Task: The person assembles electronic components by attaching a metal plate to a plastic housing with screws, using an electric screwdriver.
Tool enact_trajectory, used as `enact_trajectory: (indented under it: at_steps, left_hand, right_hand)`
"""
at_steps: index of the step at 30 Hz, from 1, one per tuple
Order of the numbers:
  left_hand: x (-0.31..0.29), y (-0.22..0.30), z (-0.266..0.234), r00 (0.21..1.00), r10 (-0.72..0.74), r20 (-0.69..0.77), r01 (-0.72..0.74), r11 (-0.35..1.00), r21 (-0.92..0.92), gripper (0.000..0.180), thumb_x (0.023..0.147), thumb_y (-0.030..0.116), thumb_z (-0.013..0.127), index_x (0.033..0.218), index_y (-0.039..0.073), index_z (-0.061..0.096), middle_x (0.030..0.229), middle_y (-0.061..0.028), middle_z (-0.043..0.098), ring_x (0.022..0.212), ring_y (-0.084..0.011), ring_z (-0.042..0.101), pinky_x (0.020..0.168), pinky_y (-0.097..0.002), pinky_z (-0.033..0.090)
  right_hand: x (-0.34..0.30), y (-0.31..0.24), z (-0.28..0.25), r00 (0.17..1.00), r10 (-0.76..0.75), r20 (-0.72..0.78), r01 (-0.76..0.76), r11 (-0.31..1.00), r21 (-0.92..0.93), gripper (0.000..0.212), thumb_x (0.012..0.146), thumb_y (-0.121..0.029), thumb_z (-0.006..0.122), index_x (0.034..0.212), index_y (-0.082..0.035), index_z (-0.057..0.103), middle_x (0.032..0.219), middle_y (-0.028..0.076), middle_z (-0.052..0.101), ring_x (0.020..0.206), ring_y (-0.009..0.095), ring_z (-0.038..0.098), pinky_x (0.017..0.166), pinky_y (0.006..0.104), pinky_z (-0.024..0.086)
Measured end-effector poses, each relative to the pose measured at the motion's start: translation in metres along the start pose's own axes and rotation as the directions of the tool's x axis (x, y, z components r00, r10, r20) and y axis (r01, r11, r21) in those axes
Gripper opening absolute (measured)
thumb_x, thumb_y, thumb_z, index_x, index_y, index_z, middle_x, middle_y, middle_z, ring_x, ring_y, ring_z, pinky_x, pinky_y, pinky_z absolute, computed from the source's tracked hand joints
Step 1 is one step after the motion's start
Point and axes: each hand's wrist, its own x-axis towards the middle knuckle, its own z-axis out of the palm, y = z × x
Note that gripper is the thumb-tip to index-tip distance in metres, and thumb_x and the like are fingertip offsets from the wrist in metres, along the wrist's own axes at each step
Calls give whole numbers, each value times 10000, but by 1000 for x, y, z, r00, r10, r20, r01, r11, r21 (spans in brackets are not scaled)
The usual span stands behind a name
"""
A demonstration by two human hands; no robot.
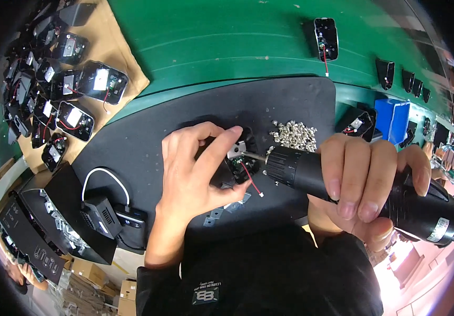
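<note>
My left hand [195, 166] is closed around a black plastic housing [249, 138], partly covered by my fingers. Inside it show a silver metal plate [236, 149], a green circuit board and a thin red wire [252, 179] ending in a white connector. My right hand [361, 181] grips a black electric screwdriver [298, 167], lying nearly level. Its bit [255, 156] reaches left to the metal plate; whether it sits in a screw is too small to tell. Just beyond the screwdriver lies a heap of small silver screws [295, 135]. Several flat metal plates [214, 215] rest near my left wrist.
Many black housings with boards [100, 81] crowd cardboard at the left. One housing [326, 39] lies on the green surface [211, 31]. A blue bin [392, 120] and more housings stand right. A black box with metal parts [63, 221] and a cabled device [100, 216] sit lower left.
</note>
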Motion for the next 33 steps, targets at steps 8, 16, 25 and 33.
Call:
enact_trajectory:
  at_steps: [8,16,25,33]
  left_hand:
    - [-1,-1,-4,996,-55,69,55,998,-6,666,497,300,801,1130,141,667,1041,-25,572,941,-212,531,828,-366,369]
    - [0,-6,-2,999,-30,28,31,999,-36,639,530,310,791,1125,113,665,1082,-32,619,963,-226,552,861,-363,379]
    - [3,-9,-1,999,38,26,-34,988,-148,632,566,229,807,1146,43,638,1160,-68,658,1020,-233,622,863,-336,434]
    - [-1,-9,5,996,93,-12,-93,995,-22,729,543,324,842,1166,24,612,1141,-117,662,999,-298,609,903,-402,446]
  right_hand:
    - [5,12,-4,999,22,40,-24,999,49,413,810,-124,754,1123,-179,490,771,-34,550,639,84,528,627,233,403]
    - [11,18,-10,994,-5,106,-1,998,55,407,796,-106,763,1095,-179,496,760,-21,578,630,76,564,621,223,447]
    - [14,19,-12,965,21,260,-15,1000,-28,340,810,-115,750,1033,-185,502,783,-27,620,619,68,584,581,220,466]
    - [6,14,-6,990,56,132,-44,994,-99,429,871,-222,702,1211,-185,443,819,-18,566,673,92,526,651,263,402]
